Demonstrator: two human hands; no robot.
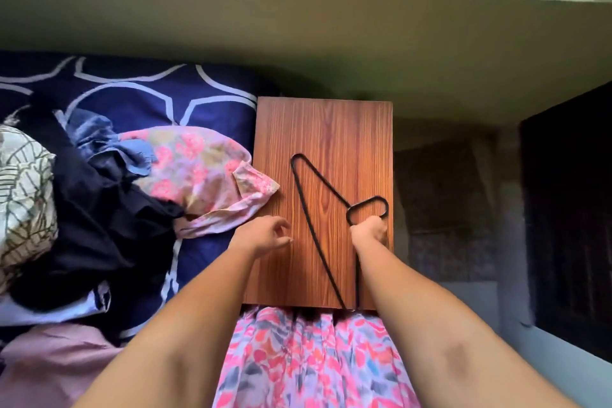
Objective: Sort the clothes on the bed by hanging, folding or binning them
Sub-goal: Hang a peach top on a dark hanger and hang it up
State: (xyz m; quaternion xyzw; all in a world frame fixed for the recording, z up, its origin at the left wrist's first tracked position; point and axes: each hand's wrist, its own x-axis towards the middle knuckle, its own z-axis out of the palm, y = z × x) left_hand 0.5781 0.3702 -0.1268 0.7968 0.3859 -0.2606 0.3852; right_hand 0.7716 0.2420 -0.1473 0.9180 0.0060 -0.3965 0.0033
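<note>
Person's patterned skirt (308, 361) in the foreground, both forearms extended over it. Right hand (369, 230) clamps the black wire hanger (326, 181) just below its hook; the hanger lies flat on the wooden table (331, 126). Left hand (265, 235) hovers over the table's left edge, fingers loosely curled, holding nothing, well apart from the right. Just beside it, a pink floral garment (198, 172) overlaps the table edge. Beyond, on the navy patterned bed cover (149, 96), a heap: black garment (109, 225), blue garment (99, 139), leaf-print fabric (23, 182).
</note>
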